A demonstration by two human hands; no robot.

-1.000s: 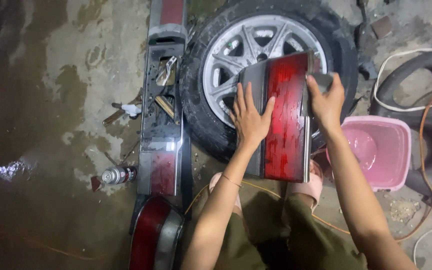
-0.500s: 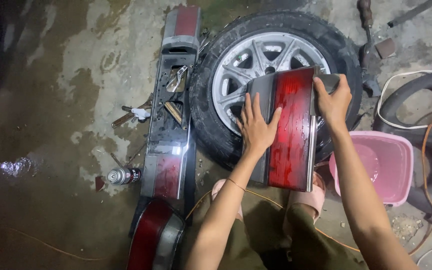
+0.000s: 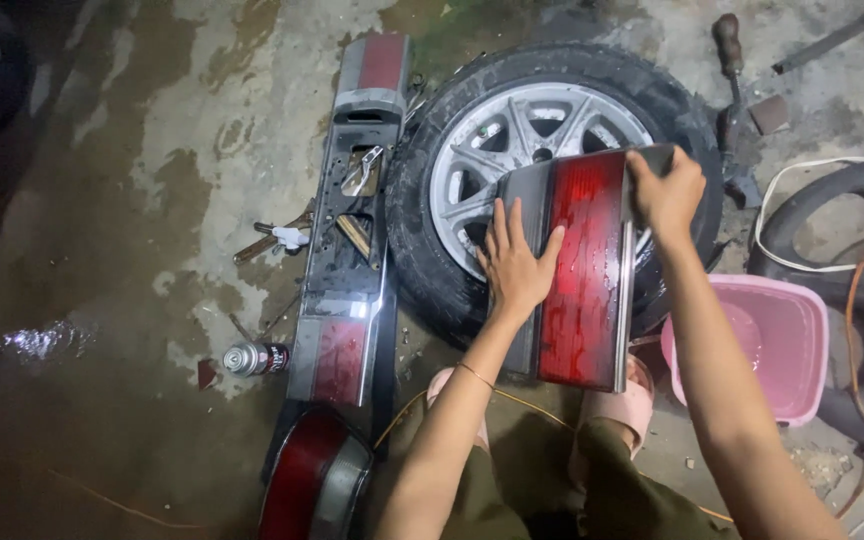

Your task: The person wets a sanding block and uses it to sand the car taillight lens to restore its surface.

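A wheel (image 3: 542, 170) lay flat on the wet floor (image 3: 132, 200), with a long panel (image 3: 347, 250), a spray can (image 3: 255, 357) and a pink tub (image 3: 787, 350) around it. The red tail light (image 3: 587, 270) stood propped on the wheel. The left hand (image 3: 515, 262) pressed flat on it, fingers spread; the right hand (image 3: 667, 190) gripped its top corner. Both hands had kept their hold since 0.5 seconds earlier.

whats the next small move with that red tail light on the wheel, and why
Probably draw the right hand down the wet red lens of the tail light, with the left hand flat on its dark left edge to steady it. The right hand sits at the top corner, the lens below it shows streaks, and the light only leans on the wheel, so it could slip.
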